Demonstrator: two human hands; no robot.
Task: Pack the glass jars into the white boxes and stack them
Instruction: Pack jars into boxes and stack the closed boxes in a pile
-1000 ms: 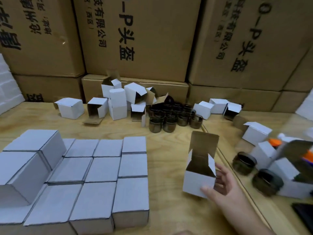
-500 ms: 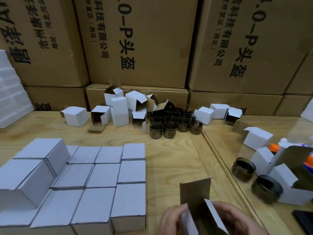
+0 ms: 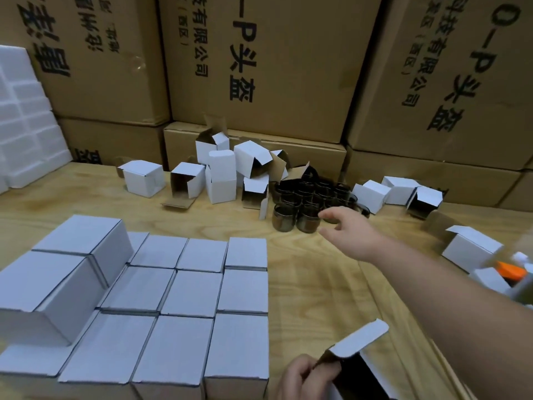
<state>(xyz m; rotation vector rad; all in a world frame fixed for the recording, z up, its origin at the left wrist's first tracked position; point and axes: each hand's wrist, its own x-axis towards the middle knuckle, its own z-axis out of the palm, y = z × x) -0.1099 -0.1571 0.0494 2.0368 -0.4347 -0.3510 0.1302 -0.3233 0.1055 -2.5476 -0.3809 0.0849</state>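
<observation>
My left hand [image 3: 302,376] grips an open white box [image 3: 360,356] at the bottom edge, its lid flap raised and its dark inside facing me. My right hand [image 3: 346,229] is stretched out over the table with fingers extended, just to the right of a cluster of several dark glass jars [image 3: 308,200] and holding nothing. Closed white boxes [image 3: 190,287] lie packed in a block at the lower left, with two more [image 3: 57,272] stacked on top of them at the left.
Loose open white boxes [image 3: 230,168] are heaped behind the jars. More white boxes [image 3: 398,192] lie at the right, and one [image 3: 470,246] near an orange-capped bottle [image 3: 510,269]. Large brown cartons [image 3: 259,67] wall off the back. White foam [image 3: 23,116] stands at the left.
My right hand has let go of the open box and reached forward to the jars. My left hand alone now holds the box, tilted toward me.
</observation>
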